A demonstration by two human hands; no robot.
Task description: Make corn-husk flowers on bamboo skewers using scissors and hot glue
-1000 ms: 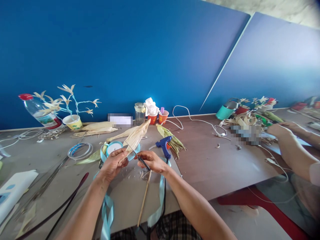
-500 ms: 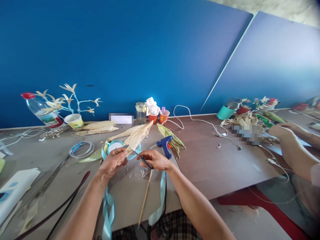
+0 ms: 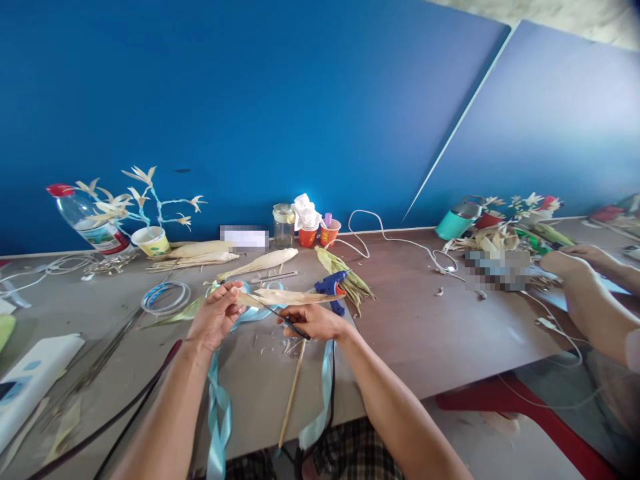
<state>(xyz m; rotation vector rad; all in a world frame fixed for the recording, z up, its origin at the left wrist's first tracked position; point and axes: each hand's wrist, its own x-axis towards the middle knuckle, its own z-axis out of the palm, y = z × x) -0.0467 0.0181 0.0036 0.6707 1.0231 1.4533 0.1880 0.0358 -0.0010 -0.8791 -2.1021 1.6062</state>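
While the dried husk (image 3: 300, 298) stretches sideways just below center frame, its left end sits pinched between thumb and fingers of the left hand (image 3: 220, 311). Right hand (image 3: 313, 321) has fingers curled around the scissors (image 3: 296, 326), blades angled up-left across the husk close to the left fingertips; can't tell if they're biting into it. Husk's right tip overlaps the blue glue gun (image 3: 331, 283) in view, contact unclear. Light-blue ribbon (image 3: 218, 407) trails to the bottom edge, left of a thin stick (image 3: 292, 397) lying lower center. Another pale husk (image 3: 263, 263) lies above the hands, greenish husks (image 3: 353, 280) right of center. Coiled ring (image 3: 165, 298) is left of the left hand. Back row: tilted bottle (image 3: 93, 223) and yellow cup (image 3: 151, 241) with husk flowers at left, glass jar (image 3: 284, 232) and red cup (image 3: 309, 237) mid-frame. Co-worker's arm (image 3: 593, 293) at right edge.
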